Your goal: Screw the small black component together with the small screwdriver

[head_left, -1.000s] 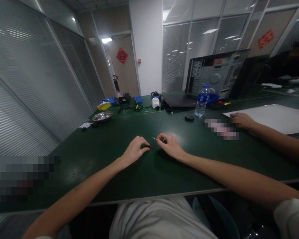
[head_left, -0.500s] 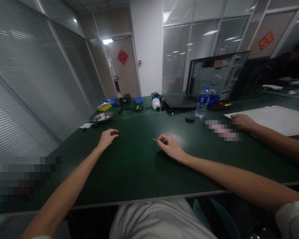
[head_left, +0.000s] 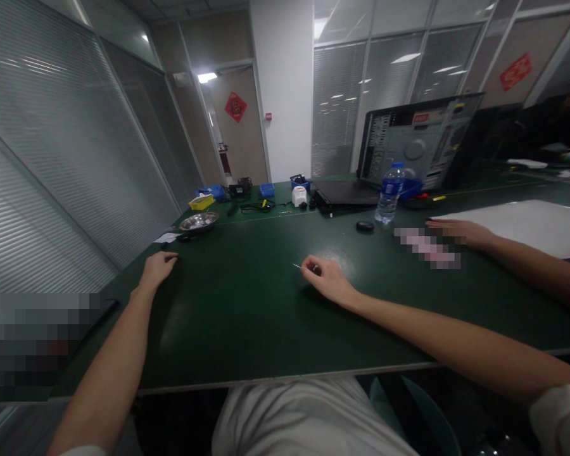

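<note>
My right hand point(head_left: 330, 278) rests low over the green table point(head_left: 237, 316), thumb and index finger pinched together. Out of that pinch a thin, pale, needle-like piece point(head_left: 295, 265) points to the left. My left hand point(head_left: 156, 271) is further left, below the metal bowl point(head_left: 198, 221). Its fingertips are drawn together toward the right, and whatever they hold, if anything, is too small to make out. A wide stretch of table lies between the two hands.
Another person's hand point(head_left: 465, 234) lies on a white sheet point(head_left: 527, 221) at right. Beyond my right hand are a black mouse point(head_left: 365, 226), a water bottle point(head_left: 388, 196) and a computer case point(head_left: 413, 145). A yellow tray point(head_left: 202, 202) stands at the back left.
My left hand has moved left, away from my right hand, toward the table's left side. My right hand stays put with the thin piece. The other person's fingers have stretched out flatter.
</note>
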`<state>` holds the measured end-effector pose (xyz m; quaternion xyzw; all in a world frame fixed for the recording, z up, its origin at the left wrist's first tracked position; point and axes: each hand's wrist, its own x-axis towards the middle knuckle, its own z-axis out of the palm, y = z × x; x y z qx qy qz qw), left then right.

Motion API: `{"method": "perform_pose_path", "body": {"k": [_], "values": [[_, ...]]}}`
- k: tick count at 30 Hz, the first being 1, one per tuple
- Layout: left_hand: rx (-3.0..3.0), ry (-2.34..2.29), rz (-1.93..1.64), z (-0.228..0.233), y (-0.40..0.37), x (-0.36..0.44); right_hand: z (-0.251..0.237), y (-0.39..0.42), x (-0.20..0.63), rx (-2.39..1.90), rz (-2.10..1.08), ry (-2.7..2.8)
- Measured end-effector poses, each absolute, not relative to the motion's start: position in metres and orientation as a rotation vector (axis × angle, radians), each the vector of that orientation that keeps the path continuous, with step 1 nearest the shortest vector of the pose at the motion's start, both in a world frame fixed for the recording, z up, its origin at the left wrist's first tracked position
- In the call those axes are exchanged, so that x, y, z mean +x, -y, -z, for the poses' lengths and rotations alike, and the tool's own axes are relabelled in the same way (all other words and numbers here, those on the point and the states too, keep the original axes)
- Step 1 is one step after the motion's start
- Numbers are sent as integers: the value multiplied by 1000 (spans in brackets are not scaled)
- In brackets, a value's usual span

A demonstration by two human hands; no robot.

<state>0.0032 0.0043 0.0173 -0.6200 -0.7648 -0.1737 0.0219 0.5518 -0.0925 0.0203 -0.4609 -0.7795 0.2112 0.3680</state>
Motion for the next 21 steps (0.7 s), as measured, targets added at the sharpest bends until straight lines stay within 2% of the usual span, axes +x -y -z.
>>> {"method": "perform_pose_path", "body": {"k": [6,17,21], "values": [[-1894,2231,628,-8,1,7,-20,92,553,-1191,-558,2005],[-1791,2201,327,-11,5,27,-17,90,552,-1180,-544,2016],[-1742,2249,315,-12,3,37,-19,91,552,-1180,-559,2016]]}}
